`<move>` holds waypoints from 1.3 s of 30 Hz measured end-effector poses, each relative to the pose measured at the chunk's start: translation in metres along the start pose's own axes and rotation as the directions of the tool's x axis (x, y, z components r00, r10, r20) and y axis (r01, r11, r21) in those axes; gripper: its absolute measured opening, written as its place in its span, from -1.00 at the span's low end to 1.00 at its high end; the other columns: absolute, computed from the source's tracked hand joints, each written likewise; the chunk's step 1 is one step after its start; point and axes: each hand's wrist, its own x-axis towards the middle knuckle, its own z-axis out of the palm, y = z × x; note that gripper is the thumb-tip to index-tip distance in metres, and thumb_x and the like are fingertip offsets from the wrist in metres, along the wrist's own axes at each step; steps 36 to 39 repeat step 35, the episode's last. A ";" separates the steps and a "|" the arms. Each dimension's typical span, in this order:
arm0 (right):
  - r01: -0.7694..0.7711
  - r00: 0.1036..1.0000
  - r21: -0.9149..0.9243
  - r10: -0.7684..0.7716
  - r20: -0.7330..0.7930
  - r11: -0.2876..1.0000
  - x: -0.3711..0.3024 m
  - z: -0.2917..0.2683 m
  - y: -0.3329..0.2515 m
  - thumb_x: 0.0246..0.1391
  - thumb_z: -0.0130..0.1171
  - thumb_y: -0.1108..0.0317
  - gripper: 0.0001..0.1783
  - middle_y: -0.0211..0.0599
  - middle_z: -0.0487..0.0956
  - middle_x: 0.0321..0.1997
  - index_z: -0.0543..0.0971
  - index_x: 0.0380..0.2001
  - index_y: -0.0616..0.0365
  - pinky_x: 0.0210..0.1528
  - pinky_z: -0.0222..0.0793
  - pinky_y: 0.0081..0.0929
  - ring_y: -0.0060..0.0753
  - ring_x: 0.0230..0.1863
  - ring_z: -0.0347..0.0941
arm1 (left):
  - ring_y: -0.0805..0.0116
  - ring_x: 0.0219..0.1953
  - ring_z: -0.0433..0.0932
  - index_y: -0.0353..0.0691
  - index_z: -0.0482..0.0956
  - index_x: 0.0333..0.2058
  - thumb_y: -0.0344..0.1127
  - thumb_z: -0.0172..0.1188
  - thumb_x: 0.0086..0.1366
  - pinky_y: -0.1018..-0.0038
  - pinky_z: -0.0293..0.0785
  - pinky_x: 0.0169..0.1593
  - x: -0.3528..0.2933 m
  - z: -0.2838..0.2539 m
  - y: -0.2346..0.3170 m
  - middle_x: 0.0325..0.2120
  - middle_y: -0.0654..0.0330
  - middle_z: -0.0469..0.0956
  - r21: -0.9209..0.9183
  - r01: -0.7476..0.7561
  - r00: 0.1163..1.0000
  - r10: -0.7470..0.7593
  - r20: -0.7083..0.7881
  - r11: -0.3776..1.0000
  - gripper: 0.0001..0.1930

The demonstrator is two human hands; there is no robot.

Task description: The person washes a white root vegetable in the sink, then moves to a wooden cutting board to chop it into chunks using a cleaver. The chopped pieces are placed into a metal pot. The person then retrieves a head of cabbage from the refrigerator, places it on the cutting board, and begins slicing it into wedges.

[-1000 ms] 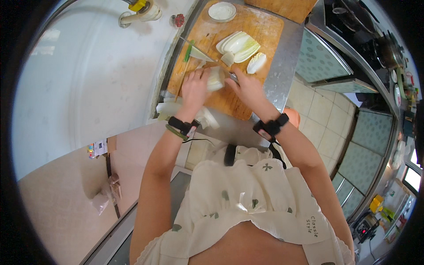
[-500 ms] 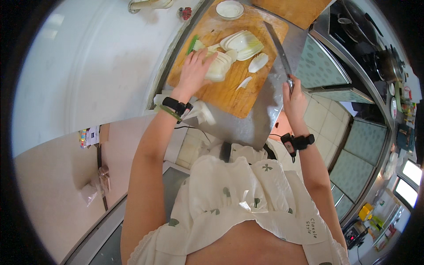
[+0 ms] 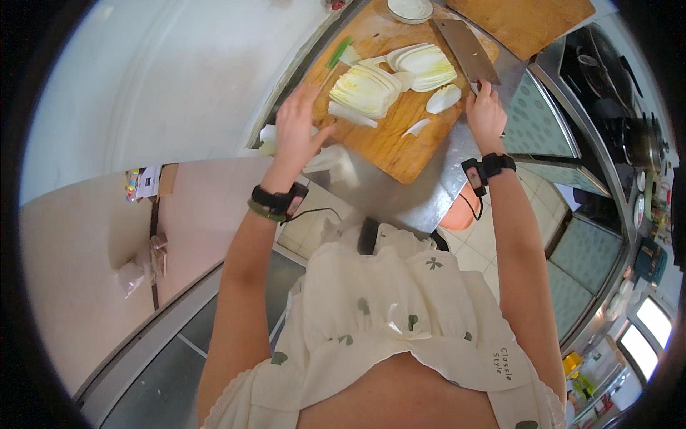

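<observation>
Two fanned piles of sliced, pale napa cabbage lie on the wooden cutting board: the left pile (image 3: 366,91) and the right pile (image 3: 425,68). My left hand (image 3: 299,121) is at the board's left edge, fingers stretched and thumb spread, holding nothing, just left of the nearer pile. My right hand (image 3: 486,114) grips the handle of a cleaver (image 3: 468,51), whose broad blade lies nearly flat over the board's right side. A loose cabbage piece (image 3: 444,99) and a thin sliver (image 3: 416,128) rest between the piles and my right hand.
On the cutting board (image 3: 389,154) are a green scallion piece (image 3: 339,52) and, at the far end, a bowl of white powder (image 3: 411,9). A second board (image 3: 532,25) lies beyond. Cabbage leaves (image 3: 334,164) sit on the metal counter near my left wrist. At right stands a stove with a pot (image 3: 642,139).
My left hand has come off the cabbage pile and moved to the board's left edge, opening. The cleaver has turned from edge-on to nearly flat. The whole view has shifted slightly.
</observation>
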 end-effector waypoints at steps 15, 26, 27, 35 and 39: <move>0.225 0.931 0.419 -0.321 0.175 0.880 0.021 -0.020 -0.079 0.03 0.19 0.21 -0.59 -0.15 0.47 -0.21 0.45 -0.02 -0.08 -0.27 0.44 -0.14 0.01 -0.26 0.49 | -0.02 0.17 0.23 -0.18 0.32 0.12 -0.29 0.33 0.05 0.23 0.20 0.19 -0.082 -0.013 -0.070 0.15 -0.02 0.25 -0.041 0.309 0.949 -0.311 -0.053 0.950 -0.37; 0.145 0.930 0.492 -0.288 0.227 0.858 0.033 0.023 -0.095 -0.04 0.20 0.35 -0.79 -0.13 0.52 -0.35 0.48 -0.31 0.14 -0.31 0.43 -0.20 -0.03 -0.34 0.51 | 0.15 0.28 0.14 -0.12 0.26 0.16 -0.10 0.52 -0.31 0.20 0.01 0.27 -0.045 -0.015 -0.081 0.23 0.05 0.19 0.153 0.005 0.942 -0.056 0.332 0.988 -0.03; 0.141 0.940 0.497 -0.273 0.205 0.856 0.034 0.019 -0.094 -0.04 0.19 0.36 -0.80 -0.14 0.52 -0.37 0.48 -0.32 0.16 -0.31 0.43 -0.21 -0.04 -0.34 0.51 | 0.16 0.27 0.15 -0.15 0.28 0.14 -0.04 0.51 -0.33 0.20 0.00 0.27 -0.045 -0.014 -0.083 0.21 0.04 0.22 0.161 -0.002 0.946 -0.051 0.321 0.987 -0.02; 0.187 0.916 0.412 -0.310 0.256 0.892 0.024 -0.005 -0.095 -0.05 0.20 0.36 -0.69 -0.08 0.49 -0.18 0.47 -0.18 0.10 -0.25 0.45 -0.20 -0.02 -0.28 0.50 | 0.20 0.13 0.30 -0.25 0.39 0.02 0.25 0.43 -0.36 0.17 -0.07 0.30 -0.022 -0.016 -0.071 -0.01 0.04 0.40 0.268 0.034 0.841 -0.173 0.513 0.963 -0.02; 0.187 0.916 0.412 -0.310 0.256 0.892 0.024 -0.005 -0.095 -0.05 0.20 0.36 -0.69 -0.08 0.49 -0.18 0.47 -0.18 0.10 -0.25 0.45 -0.20 -0.02 -0.28 0.50 | 0.20 0.13 0.30 -0.25 0.39 0.02 0.25 0.43 -0.36 0.17 -0.07 0.30 -0.022 -0.016 -0.071 -0.01 0.04 0.40 0.268 0.034 0.841 -0.173 0.513 0.963 -0.02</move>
